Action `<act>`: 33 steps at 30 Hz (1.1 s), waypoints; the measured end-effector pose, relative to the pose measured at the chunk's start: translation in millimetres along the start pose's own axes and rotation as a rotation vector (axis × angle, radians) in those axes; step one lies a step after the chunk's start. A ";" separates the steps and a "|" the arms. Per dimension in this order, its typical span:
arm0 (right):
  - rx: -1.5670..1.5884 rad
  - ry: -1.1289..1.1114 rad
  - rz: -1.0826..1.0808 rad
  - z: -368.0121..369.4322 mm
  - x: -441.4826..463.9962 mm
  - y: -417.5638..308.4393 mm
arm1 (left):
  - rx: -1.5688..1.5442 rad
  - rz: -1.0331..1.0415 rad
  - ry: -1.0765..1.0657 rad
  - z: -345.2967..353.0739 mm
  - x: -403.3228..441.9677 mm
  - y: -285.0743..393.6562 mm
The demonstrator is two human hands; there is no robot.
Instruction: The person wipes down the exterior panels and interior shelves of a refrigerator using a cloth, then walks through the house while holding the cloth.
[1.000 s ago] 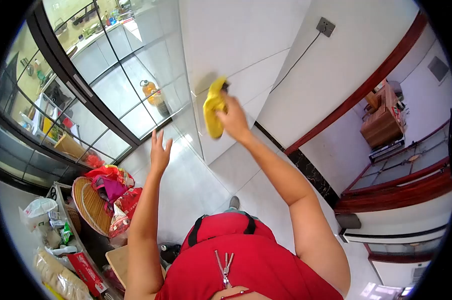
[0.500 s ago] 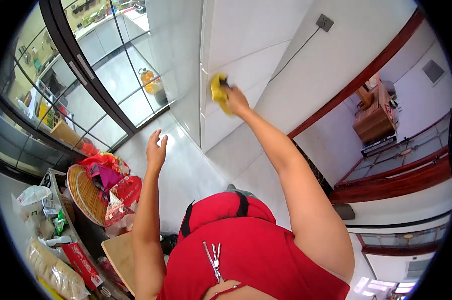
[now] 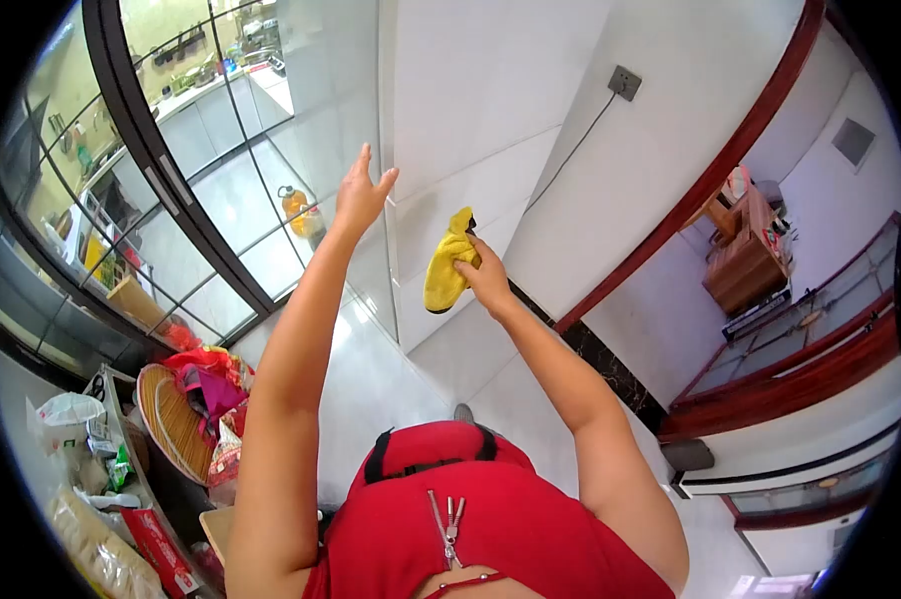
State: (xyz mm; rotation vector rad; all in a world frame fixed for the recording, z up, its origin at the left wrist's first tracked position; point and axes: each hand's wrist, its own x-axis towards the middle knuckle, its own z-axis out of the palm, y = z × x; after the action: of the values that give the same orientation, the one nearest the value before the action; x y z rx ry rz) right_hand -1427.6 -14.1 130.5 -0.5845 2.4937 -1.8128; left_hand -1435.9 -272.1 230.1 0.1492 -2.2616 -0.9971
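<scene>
A yellow cloth (image 3: 445, 270) with a dark edge hangs from my right hand (image 3: 487, 278), whose fingers are closed around its upper right side. Just behind the cloth stands the white wall (image 3: 490, 90); I cannot tell whether the two touch. My left hand (image 3: 362, 193) is raised to the left of the cloth, near the wall's corner. Its fingers are stretched out with the thumb apart, and it holds nothing.
A black-framed glass door (image 3: 176, 190) stands on the left, with an orange bottle (image 3: 293, 208) behind it. Below it are a wicker basket (image 3: 166, 419) and a cluttered shelf (image 3: 136, 449). A wall socket (image 3: 625, 83) with a cable and a red-framed doorway (image 3: 690, 170) lie right.
My right hand has come down the wall with the yellow cloth, closer to me. My left hand has risen and moved right toward the wall's corner.
</scene>
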 end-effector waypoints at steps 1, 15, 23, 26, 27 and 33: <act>0.002 0.003 -0.011 -6.4 -2.0 -11.2 | 0.013 -0.007 -0.011 6.7 10.8 -0.4; 0.098 0.250 -0.065 -114.3 -21.1 -77.9 | 0.085 -0.039 0.141 45.2 11.1 18.9; 0.310 0.403 -0.130 -121.6 -21.9 -126.1 | -0.201 0.137 -0.051 75.2 -92.8 106.8; 0.221 0.596 -0.161 -132.7 -24.0 -105.0 | -0.266 0.381 -0.196 83.8 -113.0 103.3; 0.179 0.657 -0.171 -142.0 -24.5 -94.6 | -0.253 0.381 -0.199 86.2 -110.3 96.0; 0.276 0.975 -0.121 -226.8 -29.5 -67.4 | -0.001 0.315 -0.066 76.9 -77.2 24.9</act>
State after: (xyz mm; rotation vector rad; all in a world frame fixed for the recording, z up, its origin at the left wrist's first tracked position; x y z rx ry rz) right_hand -1429.9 185.1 261.5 0.2597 2.5698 -2.9450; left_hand -1418.6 -180.1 169.0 -0.2373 -2.2535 -0.8457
